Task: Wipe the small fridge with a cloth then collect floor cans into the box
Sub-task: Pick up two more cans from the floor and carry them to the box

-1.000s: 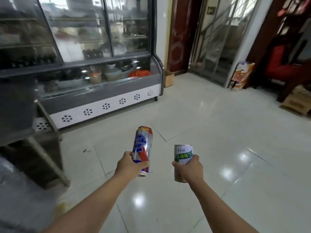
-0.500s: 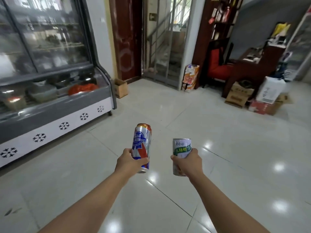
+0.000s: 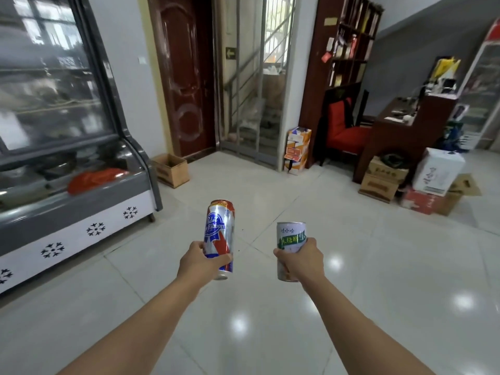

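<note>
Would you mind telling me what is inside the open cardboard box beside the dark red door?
The open cardboard box shows only bare brown inner walls near its rim. Its near wall hides the bottom, so whether any cans lie inside cannot be seen.

wide open floor (image 3: 311, 212) ahead of both arms; display fridge (image 3: 67, 207) walls off the left edge, open carton (image 3: 171, 170) sits by the door, stacked boxes (image 3: 422, 182) crowd the right.

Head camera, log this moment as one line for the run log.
left hand: holds tall can | right hand: holds short can | both upright, above floor | open box by door
</note>
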Action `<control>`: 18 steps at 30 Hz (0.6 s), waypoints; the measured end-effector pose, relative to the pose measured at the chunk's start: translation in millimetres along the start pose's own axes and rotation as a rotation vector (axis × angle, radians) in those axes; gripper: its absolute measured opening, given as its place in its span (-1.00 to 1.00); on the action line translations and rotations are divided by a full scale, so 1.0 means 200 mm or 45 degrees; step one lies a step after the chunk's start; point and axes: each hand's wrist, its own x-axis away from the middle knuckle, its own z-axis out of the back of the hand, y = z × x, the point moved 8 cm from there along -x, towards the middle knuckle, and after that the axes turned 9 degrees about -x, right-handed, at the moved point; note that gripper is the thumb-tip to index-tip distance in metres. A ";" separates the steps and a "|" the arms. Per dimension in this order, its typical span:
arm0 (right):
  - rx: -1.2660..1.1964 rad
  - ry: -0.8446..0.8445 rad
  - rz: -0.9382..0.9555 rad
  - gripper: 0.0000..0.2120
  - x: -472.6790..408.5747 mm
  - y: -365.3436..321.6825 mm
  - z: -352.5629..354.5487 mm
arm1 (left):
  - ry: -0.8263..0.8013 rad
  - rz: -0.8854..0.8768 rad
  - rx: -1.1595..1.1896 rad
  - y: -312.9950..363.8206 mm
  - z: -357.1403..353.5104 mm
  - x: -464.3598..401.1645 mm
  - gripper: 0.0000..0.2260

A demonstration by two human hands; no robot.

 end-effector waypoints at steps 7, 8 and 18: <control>0.032 -0.054 0.043 -0.42 -0.69 -0.19 0.06 | 0.059 0.033 -0.024 0.38 -0.28 -0.47 -0.48; 0.031 -0.057 0.050 -0.42 -0.79 -0.21 0.06 | 0.065 0.034 -0.025 0.42 -0.32 -0.55 -0.47; 0.056 -0.064 0.097 -0.43 -1.87 -0.52 -0.02 | 0.063 -0.011 0.048 0.92 -0.68 -1.55 -0.48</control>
